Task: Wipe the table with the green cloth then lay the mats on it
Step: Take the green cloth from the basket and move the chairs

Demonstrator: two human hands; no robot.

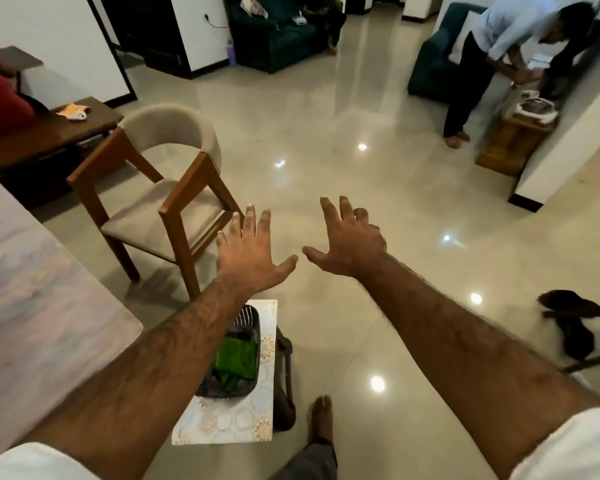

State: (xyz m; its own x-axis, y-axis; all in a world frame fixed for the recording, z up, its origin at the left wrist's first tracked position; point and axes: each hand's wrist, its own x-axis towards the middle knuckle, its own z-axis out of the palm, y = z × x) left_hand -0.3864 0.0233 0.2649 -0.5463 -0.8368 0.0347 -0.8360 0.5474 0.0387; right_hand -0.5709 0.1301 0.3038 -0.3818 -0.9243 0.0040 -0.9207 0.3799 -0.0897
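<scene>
Both my arms reach forward over the tiled floor. My left hand (250,252) and my right hand (349,242) are spread with straight fingers, palms down, and hold nothing. Below my left forearm the green cloth (238,358) lies folded in a dark mesh basket (246,317). The basket rests on patterned pale mats (229,420) stacked on a seat. The marble-look table (39,306) fills the left edge, with its rounded corner near my left elbow.
A wooden chair with a beige seat (160,202) stands past the table corner. My bare foot (321,417) is on the glossy floor. Another person (492,57) bends over at the far right. Dark sandals (568,323) lie on the right.
</scene>
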